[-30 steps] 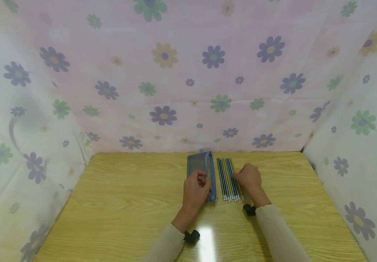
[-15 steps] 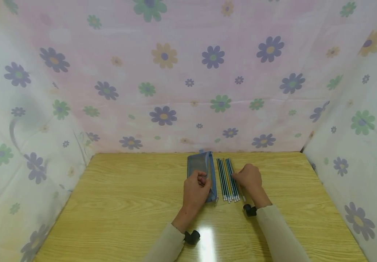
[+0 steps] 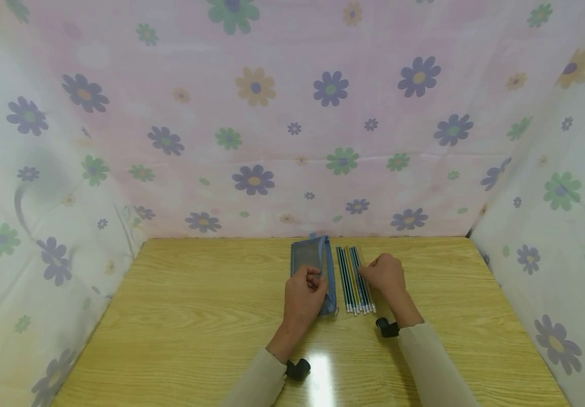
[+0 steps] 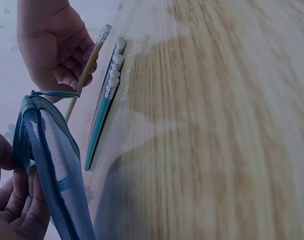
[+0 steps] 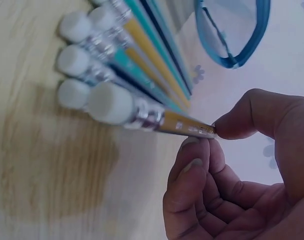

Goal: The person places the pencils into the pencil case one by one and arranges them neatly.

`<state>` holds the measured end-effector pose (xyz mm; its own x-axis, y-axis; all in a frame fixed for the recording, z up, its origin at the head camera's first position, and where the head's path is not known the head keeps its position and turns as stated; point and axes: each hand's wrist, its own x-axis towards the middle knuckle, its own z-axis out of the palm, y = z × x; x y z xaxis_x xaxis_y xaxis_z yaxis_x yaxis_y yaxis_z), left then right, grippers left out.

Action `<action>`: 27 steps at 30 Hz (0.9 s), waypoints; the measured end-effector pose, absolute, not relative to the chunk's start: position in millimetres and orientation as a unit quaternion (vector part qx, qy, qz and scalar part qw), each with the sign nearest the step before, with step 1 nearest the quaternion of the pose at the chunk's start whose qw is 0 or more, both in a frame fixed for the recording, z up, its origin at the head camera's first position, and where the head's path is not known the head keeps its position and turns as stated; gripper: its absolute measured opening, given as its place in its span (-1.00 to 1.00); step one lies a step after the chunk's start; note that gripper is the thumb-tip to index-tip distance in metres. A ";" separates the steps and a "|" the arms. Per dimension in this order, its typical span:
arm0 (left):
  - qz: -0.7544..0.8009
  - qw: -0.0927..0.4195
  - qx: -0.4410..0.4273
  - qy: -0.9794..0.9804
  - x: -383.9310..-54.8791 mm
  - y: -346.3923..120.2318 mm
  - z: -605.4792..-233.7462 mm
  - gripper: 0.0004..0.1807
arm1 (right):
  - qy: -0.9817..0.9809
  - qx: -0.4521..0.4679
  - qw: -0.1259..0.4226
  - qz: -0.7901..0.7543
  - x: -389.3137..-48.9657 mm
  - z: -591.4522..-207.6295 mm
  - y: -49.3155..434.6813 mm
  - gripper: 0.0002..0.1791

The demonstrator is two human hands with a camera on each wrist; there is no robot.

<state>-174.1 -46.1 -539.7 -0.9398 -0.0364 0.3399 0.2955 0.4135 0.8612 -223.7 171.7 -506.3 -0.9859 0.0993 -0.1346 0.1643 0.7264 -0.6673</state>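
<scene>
A blue mesh pencil case [image 3: 306, 253] with a zip lies near the table's back edge. My left hand [image 3: 304, 294] pinches its edge, and in the left wrist view the case's opening stands toward the pencils. Beside it lies a row of green, dark and yellow pencils [image 3: 349, 277], their white erasers toward me. My right hand [image 3: 385, 277] pinches a yellow pencil [image 5: 184, 124] between thumb and fingers at the right side of that row. In the right wrist view its eraser is raised in front of the others. The pencil's far end is hidden by my hand.
The wooden table [image 3: 195, 305] stretches to both sides and toward me. A flowered cloth [image 3: 282, 141] hangs behind it and along both sides. Black wrist cameras [image 3: 298, 369] sit below the hands. A metal ring hangs from the case's near end.
The yellow pencil in my right hand shifts slightly right, then left, and its eraser end now sits closer to the row. My left hand and the case stay in place.
</scene>
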 end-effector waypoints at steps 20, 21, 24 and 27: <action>-0.537 0.168 -0.089 -0.822 -174.4 -44.2 -538.5 -0.89 | 0.894 0.051 0.031 -0.444 -211.7 -499.3 152.8 -0.75; -0.537 0.169 -0.090 -0.821 -174.1 -44.2 -538.9 -0.89 | 0.892 0.053 0.031 -0.448 -210.9 -499.2 151.6 -0.76; -0.540 0.169 -0.089 -0.820 -173.8 -44.7 -540.5 -0.89 | 0.883 0.052 0.033 -0.465 -208.5 -498.7 148.1 -0.77; -0.541 0.168 -0.087 -0.820 -173.8 -44.9 -541.8 -0.89 | 0.876 0.050 0.032 -0.479 -206.9 -498.1 145.5 -0.77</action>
